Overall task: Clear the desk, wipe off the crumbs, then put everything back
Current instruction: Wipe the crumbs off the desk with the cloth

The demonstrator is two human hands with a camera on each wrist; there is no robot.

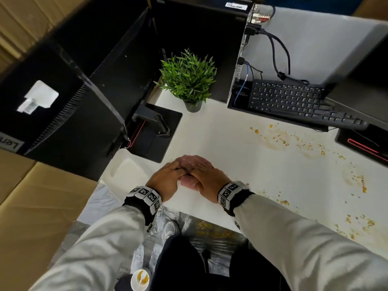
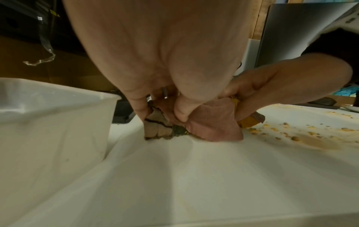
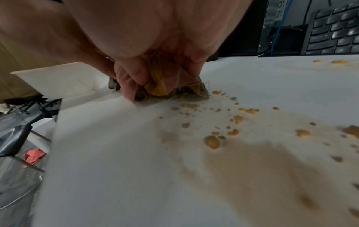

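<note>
Cloth [image 2: 211, 122], pink w/ yellow and patterned patches, is sitting bunched on the white desk [image 1: 220, 139], near-left of centre, pressed down under both hands. In the head view the cloth is almost fully hidden by the hands.

Left hand [image 1: 165, 177] is gripping the cloth's left part, fingers curled down and thumb pinching a pink fold. Right hand [image 1: 206, 179] is clutching the right part, fingers curled round a yellow fold, knuckles overlapping the left hand's. Both hands are closed tight on it, wrists wearing black-and-white marker bands, grey sleeves behind.

Crumbs [image 1: 275, 139] are lying scattered w/ tan smears to the right of the cloth, the closest ones just beside its right edge in the right wrist view; more are spreading toward the near-right edge of the desk.

A white bin [image 2: 54, 116] is standing just left of the hands. Farther back, a potted plant [image 1: 188, 78] is standing upright at the far-centre of the desk, beside a black monitor base [image 1: 159, 131] on the left. A black keyboard [image 1: 294, 101] is propped up at far right, leaning by a computer case w/ cables [image 1: 281, 59] plugged in. Another black base w/ a red line [image 1: 363, 143] is showing at the right edge.

On the floor near the person's legs, a small cup [image 1: 139, 279] w/ yellowish residue is sitting.
</note>
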